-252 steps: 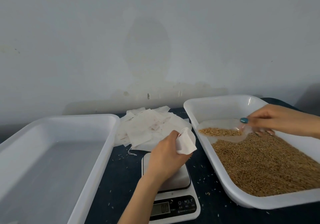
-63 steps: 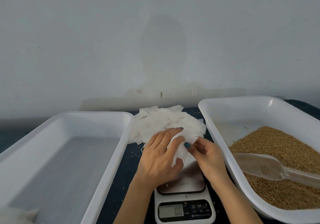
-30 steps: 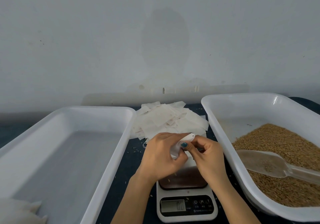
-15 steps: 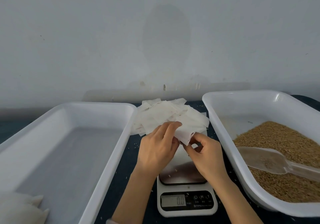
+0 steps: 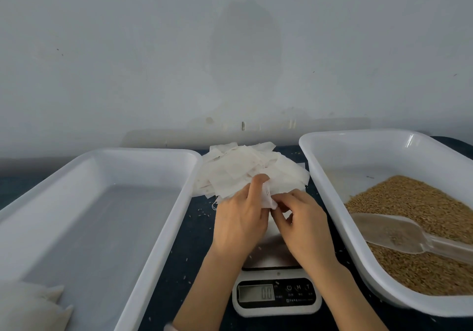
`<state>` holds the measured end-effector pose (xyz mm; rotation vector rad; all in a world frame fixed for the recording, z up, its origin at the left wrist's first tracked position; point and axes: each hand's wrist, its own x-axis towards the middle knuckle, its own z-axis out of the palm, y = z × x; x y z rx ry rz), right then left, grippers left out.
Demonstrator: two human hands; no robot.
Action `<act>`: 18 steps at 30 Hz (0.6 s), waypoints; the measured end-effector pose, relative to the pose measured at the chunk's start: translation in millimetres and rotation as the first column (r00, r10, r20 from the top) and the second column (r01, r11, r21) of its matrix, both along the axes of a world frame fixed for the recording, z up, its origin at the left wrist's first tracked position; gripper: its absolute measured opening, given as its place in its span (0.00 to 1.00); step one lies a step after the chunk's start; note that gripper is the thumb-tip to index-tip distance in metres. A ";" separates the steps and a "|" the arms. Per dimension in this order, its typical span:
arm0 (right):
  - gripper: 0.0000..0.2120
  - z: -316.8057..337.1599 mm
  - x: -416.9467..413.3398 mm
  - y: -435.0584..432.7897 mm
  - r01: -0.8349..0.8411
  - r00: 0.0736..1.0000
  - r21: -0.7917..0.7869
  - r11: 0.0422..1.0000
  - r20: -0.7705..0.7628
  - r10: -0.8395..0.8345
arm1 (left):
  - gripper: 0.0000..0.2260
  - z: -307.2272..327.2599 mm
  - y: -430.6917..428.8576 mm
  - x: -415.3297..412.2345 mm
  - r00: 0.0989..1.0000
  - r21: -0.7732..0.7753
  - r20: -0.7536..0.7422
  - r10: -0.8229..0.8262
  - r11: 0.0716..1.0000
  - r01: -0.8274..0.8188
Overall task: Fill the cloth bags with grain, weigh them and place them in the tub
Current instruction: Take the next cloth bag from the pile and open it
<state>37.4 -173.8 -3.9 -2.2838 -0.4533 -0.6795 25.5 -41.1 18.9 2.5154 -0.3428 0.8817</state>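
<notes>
Both hands have closed in over the scale (image 5: 277,296), and the scoop (image 5: 389,231) we held earlier now lies on the grain (image 5: 422,202). Our left hand (image 5: 239,224) curls over the top of a small cloth bag (image 5: 267,199), and our right hand (image 5: 304,224) pinches its lower edge. Just behind them sits the pile of flat bags (image 5: 243,171), squeezed between the far corners of the two tubs. The left tub (image 5: 143,151) has filled bags (image 5: 30,305) in its near corner. The right tub (image 5: 332,136) holds the grain. Narrow strips of dark table (image 5: 184,231), dotted with stray kernels, flank the scale. A pale wall (image 5: 230,49) closes the back.
</notes>
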 end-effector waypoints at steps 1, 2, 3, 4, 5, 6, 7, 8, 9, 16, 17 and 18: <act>0.06 0.7 0.1 -0.2 0.006 1.000 0.006 1.000 -0.011 -0.006 | 0.23 0.6 -2.9 -1.4 1.000 -0.009 -0.005 -0.013 1.000 0.013; 0.05 1.4 0.0 -0.5 0.010 1.000 0.010 1.000 -0.020 -0.010 | 0.23 1.0 -5.5 -2.4 0.999 -0.023 -0.026 -0.023 0.999 0.023; 0.05 2.1 -0.2 -0.8 0.010 1.000 0.014 1.000 -0.025 -0.009 | 0.24 0.5 -7.3 -2.5 0.998 -0.044 -0.049 -0.038 0.998 0.036; 0.05 2.5 -0.4 -0.9 0.007 1.000 0.022 1.000 -0.025 -0.006 | 0.24 -0.7 -8.5 -1.6 0.996 -0.078 -0.064 -0.059 0.995 0.054; 0.05 2.6 -0.7 -1.2 0.005 1.000 0.036 0.999 -0.021 -0.004 | 0.26 -2.4 -9.3 -0.1 0.993 -0.132 -0.081 -0.087 0.988 0.076; 0.05 2.9 -0.8 -1.4 0.004 1.000 0.054 0.999 -0.016 -0.003 | 0.28 -4.2 -9.2 1.7 0.987 -0.193 -0.106 -0.121 0.976 0.099; 0.05 3.1 -0.9 -1.6 0.006 1.000 0.070 0.998 -0.016 -0.005 | 0.31 -6.1 -8.3 3.1 0.981 -0.232 -0.123 -0.148 0.966 0.116; 0.06 3.3 -1.2 -1.4 0.016 1.000 0.076 0.997 -0.019 -0.015 | 0.34 -7.7 -7.2 4.0 0.978 -0.237 -0.131 -0.162 0.963 0.128; 0.08 3.4 -1.3 -1.0 0.035 0.999 0.070 0.997 -0.021 -0.033 | 0.36 -8.5 -6.6 4.3 0.978 -0.203 -0.130 -0.165 0.970 0.136; 0.10 1.3 -0.2 -0.6 0.036 0.996 0.176 0.984 -0.088 -0.021 | 0.32 -5.8 -3.3 3.8 0.999 -0.043 0.042 0.021 0.999 -0.019; 0.10 1.2 1.3 -1.6 0.041 0.994 0.234 0.971 -0.110 -0.015 | 0.31 -3.8 -1.3 3.5 0.999 -0.099 0.044 0.025 0.995 -0.021; 0.10 1.4 2.9 -2.6 0.050 0.990 0.290 0.956 -0.139 -0.010 | 0.29 -2.4 1.2 3.5 0.999 -0.136 0.039 0.028 0.990 -0.022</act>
